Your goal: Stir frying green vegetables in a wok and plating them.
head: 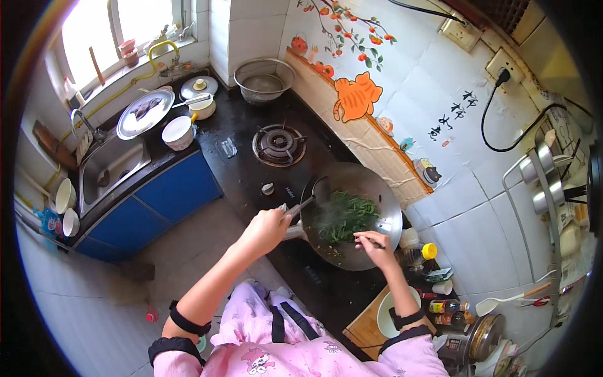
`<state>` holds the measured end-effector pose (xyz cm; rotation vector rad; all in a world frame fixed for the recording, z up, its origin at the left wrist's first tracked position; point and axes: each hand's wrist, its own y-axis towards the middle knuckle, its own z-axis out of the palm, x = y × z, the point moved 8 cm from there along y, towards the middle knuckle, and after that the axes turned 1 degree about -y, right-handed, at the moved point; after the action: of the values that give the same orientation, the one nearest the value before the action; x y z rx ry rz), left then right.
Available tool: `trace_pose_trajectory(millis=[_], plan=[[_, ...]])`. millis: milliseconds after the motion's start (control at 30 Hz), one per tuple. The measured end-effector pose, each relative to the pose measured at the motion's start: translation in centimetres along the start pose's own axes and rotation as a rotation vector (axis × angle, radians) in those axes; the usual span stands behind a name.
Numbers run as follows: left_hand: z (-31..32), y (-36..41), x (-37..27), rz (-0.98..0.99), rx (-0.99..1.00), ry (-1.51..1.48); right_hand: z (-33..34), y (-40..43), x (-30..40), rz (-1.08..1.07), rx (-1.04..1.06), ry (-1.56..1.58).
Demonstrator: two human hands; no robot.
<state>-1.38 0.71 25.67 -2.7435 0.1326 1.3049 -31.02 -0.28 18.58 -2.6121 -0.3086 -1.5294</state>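
Observation:
A metal wok [348,261] sits on the near side of the stove, with chopped green vegetables [348,214] steaming in it. My left hand [267,231] is closed around the handle of a metal ladle [322,191], whose head rests against the wok's left inner wall. Just below that hand the wok's own handle [294,232] juts out. My right hand [376,247] is over the wok's lower right rim, pinching a thin dark utensil [375,242]; its far end is hard to make out.
A bare gas burner [279,145] lies beyond the wok. A steel colander [264,85], a white pot [178,133] and a sink [113,172] are farther off. To the right stand a yellow-capped bottle [428,251], a white bowl [384,313] on a cutting board [360,327] and sauce bottles [445,306].

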Motion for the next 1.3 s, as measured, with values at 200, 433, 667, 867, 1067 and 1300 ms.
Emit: trace_pose_trajectory(millis=[200, 433, 667, 867, 1067, 1300], plan=[[-0.4, 3.0, 3.1, -0.03, 0.113, -0.025, -5.5, 2.5, 0.1, 0.158, -0.31, 0.048], [0.7, 9.1, 6.9, 0.012, 0.345, -0.137, -1.5, 2.4, -4.7, 0.361, -0.456, 0.24], [3.7, 13.6, 15.3, -0.146, 0.446, -0.19, -2.0, -6.0, -1.2, 0.477, -0.717, 0.096], [13.1, 14.1, 17.1, 0.188, 0.496, 0.434, 3.4, -6.5, 3.5, 0.43, -0.769, -0.077], [17.7, 14.7, 18.8, 0.258, 0.537, 0.579, 3.7, -7.7, 5.2, 0.415, -0.882, -0.047], [16.1, 14.2, 17.3, 0.562, 0.573, 0.833, 3.5, -8.0, 8.4, 0.4, -0.872, -0.286]])
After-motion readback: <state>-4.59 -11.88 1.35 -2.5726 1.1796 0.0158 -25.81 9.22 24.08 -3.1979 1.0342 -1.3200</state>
